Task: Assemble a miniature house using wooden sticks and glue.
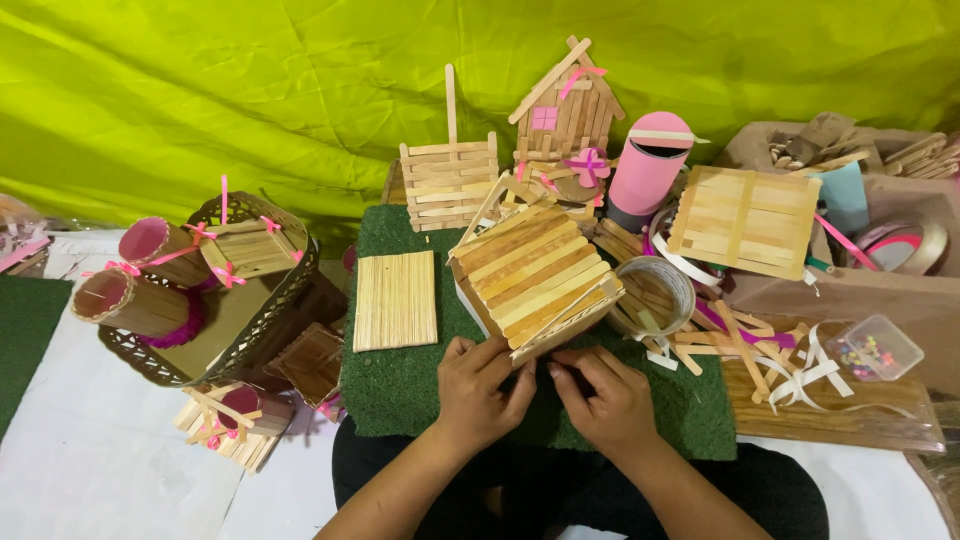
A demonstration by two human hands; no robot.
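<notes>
Person sits at a green turf mat [400,385], both hands low at its near edge. Left hand [480,390] is curled, fingers pinched onto the near bottom corner of the stick-built box [535,275], a tilted tray-like frame of flat wooden sticks with a slatted top. Right hand [605,395] is closed too, fingertips meeting the left just under that same corner; looks like it pinches a thin dark bit or the box edge, too small to tell which. Both grips narrow, thumbs pressed in. Box leans up toward the person, far end resting on the mat, probably so the underside edge faces the fingers.

Just left of the box lies a flat stick panel [395,300], flat on the turf, apart from the hands. Right of the box, a roll of white tape [655,290] sits touching a heap of loose sticks and ribbon [740,345], near the right hand. A small clear container of beads [875,348] stands further right on a wood board.

Behind: a stick house with pink window [565,105], a pink cylinder [650,165], a small stick fence crate [448,185], another slatted panel [745,220] propped on a cardboard box. Far left, a woven basket tray [250,320] carries pink-lined stick cups. Yellow-green cloth [200,90] hangs as backdrop.
</notes>
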